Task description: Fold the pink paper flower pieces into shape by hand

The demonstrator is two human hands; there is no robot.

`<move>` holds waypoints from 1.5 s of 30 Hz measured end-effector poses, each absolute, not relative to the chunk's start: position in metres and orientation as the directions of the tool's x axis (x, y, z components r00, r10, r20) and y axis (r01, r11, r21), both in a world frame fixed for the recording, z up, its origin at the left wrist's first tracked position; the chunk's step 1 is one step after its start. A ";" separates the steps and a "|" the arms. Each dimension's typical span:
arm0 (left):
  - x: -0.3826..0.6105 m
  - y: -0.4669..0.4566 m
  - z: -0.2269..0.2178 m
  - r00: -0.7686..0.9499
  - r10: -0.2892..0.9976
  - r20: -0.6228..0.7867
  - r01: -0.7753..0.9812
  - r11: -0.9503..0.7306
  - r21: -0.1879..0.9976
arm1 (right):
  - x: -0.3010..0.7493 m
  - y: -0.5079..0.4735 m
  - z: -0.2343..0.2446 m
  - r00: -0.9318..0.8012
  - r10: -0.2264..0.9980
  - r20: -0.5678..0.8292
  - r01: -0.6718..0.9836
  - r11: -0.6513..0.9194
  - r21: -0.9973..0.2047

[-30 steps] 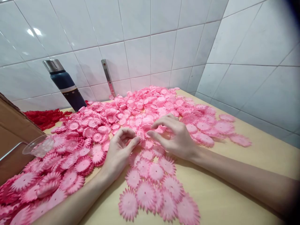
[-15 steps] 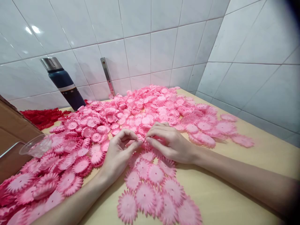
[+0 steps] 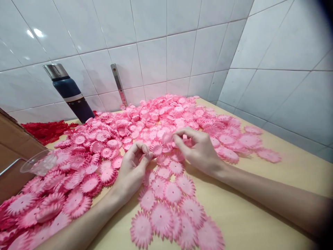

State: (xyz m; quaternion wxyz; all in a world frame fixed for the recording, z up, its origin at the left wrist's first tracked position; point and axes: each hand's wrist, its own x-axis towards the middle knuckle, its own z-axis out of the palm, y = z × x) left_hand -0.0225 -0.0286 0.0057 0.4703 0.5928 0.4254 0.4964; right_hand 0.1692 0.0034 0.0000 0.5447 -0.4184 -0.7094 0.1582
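A wide heap of flat pink petal discs (image 3: pixel 145 132) covers the pale wooden table (image 3: pixel 260 208). My left hand (image 3: pixel 132 168) rests on the discs near the middle, its fingers curled into a pinch with thumb and fingertips together; what they hold is hidden. My right hand (image 3: pixel 199 147) is lifted a little to the right of it and pinches a small pink disc (image 3: pixel 166 138) between thumb and forefinger. A loose row of larger pink discs (image 3: pixel 166 215) lies in front of both hands.
A dark blue flask with a steel cap (image 3: pixel 69 93) stands at the back left by the tiled wall. Red petal pieces (image 3: pixel 47 130) lie beside it. A brown cardboard box (image 3: pixel 13 152) and a clear plastic cup (image 3: pixel 39 162) are at the left edge.
My right hand, which met the left at the pile half a second ago, has lifted up and to the right with a pink disc pinched in it. The left hand has barely moved.
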 end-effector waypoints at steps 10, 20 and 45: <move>-0.021 -0.028 0.009 0.161 0.965 0.209 0.013 -0.214 0.977 | 0.168 0.001 0.000 -0.325 0.632 0.704 0.385 0.768 -0.512; -0.021 -0.029 0.009 0.191 0.965 0.178 -0.004 -0.181 0.983 | 0.169 0.003 -0.004 -0.513 0.504 0.694 0.297 0.863 -0.407; -0.019 -0.030 0.011 0.226 0.957 0.183 0.015 -0.191 0.981 | 0.168 0.001 -0.002 -0.537 0.518 0.666 0.278 0.854 -0.440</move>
